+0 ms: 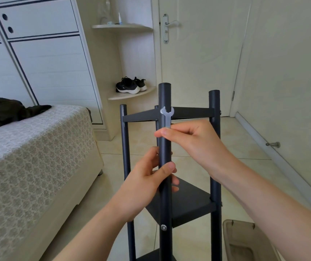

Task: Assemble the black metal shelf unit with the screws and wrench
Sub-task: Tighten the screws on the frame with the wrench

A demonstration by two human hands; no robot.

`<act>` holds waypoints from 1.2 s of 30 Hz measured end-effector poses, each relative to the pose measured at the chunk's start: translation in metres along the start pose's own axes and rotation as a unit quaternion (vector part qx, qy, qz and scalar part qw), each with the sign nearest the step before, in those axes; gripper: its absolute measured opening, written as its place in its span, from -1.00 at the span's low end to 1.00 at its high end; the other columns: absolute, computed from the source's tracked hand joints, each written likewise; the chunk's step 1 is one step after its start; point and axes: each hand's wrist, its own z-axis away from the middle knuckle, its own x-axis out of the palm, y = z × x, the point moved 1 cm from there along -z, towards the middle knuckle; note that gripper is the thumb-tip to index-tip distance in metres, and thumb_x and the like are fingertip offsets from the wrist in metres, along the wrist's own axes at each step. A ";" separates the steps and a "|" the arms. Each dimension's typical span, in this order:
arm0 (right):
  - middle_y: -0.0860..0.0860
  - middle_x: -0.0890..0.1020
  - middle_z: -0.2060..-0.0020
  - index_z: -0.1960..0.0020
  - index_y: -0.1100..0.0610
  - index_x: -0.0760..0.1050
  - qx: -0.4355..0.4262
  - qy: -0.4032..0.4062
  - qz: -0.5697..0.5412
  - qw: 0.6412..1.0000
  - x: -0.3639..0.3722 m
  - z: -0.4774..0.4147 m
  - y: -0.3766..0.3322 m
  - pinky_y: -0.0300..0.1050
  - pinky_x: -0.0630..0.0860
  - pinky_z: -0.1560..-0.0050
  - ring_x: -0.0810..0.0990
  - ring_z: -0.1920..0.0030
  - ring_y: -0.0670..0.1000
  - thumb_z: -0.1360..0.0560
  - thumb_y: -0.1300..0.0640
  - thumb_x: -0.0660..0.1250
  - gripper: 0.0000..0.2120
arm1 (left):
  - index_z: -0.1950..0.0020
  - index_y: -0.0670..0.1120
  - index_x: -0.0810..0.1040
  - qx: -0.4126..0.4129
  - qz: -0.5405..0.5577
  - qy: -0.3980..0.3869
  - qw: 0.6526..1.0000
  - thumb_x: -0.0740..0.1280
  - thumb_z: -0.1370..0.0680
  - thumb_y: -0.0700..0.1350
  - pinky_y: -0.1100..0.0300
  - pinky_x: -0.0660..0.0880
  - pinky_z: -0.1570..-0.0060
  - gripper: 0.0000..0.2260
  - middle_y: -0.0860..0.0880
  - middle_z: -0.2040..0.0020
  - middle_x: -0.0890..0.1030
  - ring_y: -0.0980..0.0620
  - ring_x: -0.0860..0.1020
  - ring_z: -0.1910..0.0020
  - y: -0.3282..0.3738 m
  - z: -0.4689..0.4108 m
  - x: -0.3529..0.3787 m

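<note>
The black metal shelf unit [188, 202] stands upright on the tiled floor in front of me, with round posts and flat black shelves. My left hand [147, 183] grips the nearest post [165, 97] at mid height. My right hand [192, 136] pinches the handle of a small silver wrench [167, 116]. The wrench's open jaw sits against the post at the level of the top shelf [192, 111]. A silver screw [163, 227] shows lower on the same post, and another screw head [220, 112] at the right post.
A bed [34, 157] with a patterned cover and dark clothing stands to the left. Corner shelves hold black shoes [131, 85]. A closed white door [198, 53] is behind the unit. A beige bin [245, 240] sits at the lower right on the floor.
</note>
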 end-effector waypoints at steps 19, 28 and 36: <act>-0.08 0.65 0.33 0.14 -0.02 0.67 0.026 0.040 0.051 0.998 -0.010 -0.004 0.031 -0.33 0.56 0.22 0.55 0.34 -0.19 -0.59 0.09 0.30 -0.80 | -0.23 0.04 0.36 0.064 -0.205 0.077 0.974 0.21 -0.67 -0.07 -0.10 0.67 0.20 -0.86 0.01 0.17 0.59 -0.06 0.67 0.30 -0.001 -0.005 -0.021; 0.16 0.62 0.24 0.32 -0.05 0.54 0.108 0.014 0.105 0.988 0.007 -0.012 0.042 -0.15 0.65 0.11 0.52 0.38 -0.11 -0.63 0.19 0.21 -0.62 | -0.23 0.03 0.37 0.057 -0.233 0.096 0.966 0.23 -0.66 -0.02 0.02 0.65 0.24 -0.84 -0.02 0.16 0.60 -0.04 0.69 0.29 0.000 -0.005 -0.026; -0.16 0.37 0.37 0.22 0.03 0.60 0.150 -0.012 0.131 0.980 0.014 -0.025 0.045 0.09 0.61 -0.07 0.49 0.42 -0.05 -0.64 0.16 0.14 -0.65 | -0.16 0.05 0.37 0.053 -0.257 0.103 0.960 0.23 -0.66 -0.01 0.19 0.58 0.31 -0.89 0.01 0.16 0.60 0.03 0.69 0.31 0.002 -0.003 -0.022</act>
